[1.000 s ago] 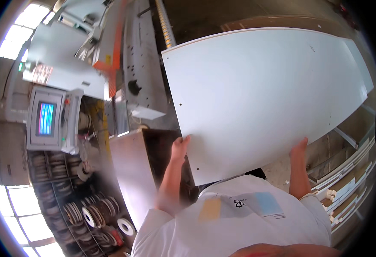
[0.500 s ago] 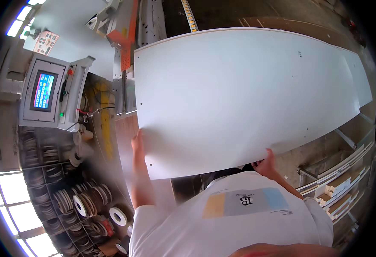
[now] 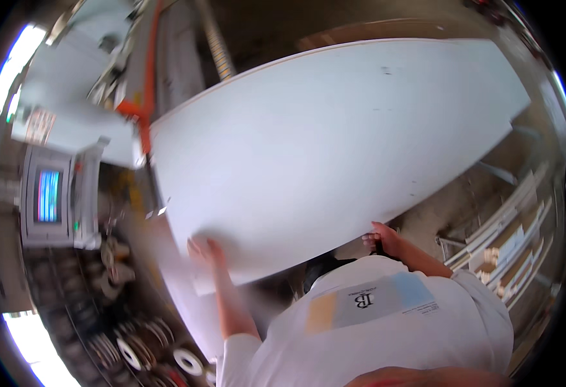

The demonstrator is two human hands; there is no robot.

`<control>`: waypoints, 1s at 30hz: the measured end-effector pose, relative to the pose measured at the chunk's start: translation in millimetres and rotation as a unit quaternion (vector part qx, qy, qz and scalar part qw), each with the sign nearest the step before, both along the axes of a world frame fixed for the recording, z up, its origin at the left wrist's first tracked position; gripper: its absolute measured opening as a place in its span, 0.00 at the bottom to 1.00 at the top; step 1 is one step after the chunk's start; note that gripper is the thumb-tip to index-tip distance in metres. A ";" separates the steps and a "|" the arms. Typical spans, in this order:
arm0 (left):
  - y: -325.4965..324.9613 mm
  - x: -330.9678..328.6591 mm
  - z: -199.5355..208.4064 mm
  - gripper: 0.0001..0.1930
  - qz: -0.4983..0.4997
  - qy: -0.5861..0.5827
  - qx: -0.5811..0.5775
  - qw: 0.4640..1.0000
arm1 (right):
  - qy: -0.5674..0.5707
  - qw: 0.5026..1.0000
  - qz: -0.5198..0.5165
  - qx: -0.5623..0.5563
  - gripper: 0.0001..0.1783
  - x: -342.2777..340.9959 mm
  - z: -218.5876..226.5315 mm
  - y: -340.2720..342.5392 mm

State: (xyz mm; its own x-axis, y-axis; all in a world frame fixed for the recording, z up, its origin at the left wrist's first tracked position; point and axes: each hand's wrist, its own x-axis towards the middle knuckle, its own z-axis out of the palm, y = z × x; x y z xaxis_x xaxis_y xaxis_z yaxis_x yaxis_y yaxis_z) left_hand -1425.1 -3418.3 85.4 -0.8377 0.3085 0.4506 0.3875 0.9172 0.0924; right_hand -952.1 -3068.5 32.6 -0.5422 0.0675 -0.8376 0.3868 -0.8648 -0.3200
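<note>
A large white panel [image 3: 334, 148] fills the middle of the head view, slanting from lower left up to the right. My left hand [image 3: 207, 250] lies flat on its near left corner, fingers spread on the surface. My right hand [image 3: 381, 237] grips the panel's near edge from below, at centre right. Both forearms reach up from my white shirt at the bottom.
A grey machine [image 3: 83, 109] with an orange part [image 3: 142, 113] stands at the left, with a lit control screen [image 3: 48, 196] beside it. Several rolls of edge tape [image 3: 147, 345] lie at lower left. White strips lean in a rack [image 3: 515, 226] at the right.
The panel has swung round and moved left, toward the machine. My left hand has shifted from the panel's edge onto its top surface; my right hand stays on the near edge.
</note>
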 end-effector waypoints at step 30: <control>331.5 276.3 14.3 0.33 0.169 -0.270 -0.028 0.948 | -0.046 0.939 -0.280 0.193 0.15 437.4 -65.0 506.6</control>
State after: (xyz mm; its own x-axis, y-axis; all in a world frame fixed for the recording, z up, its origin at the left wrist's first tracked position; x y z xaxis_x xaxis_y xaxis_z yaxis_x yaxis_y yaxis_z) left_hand -1148.8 -3086.8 99.8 -0.9967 -0.0077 -0.0806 -0.0190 0.9898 0.1413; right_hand -514.6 -2561.9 -32.5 -0.2579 0.6279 -0.7343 -0.0521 -0.7679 -0.6384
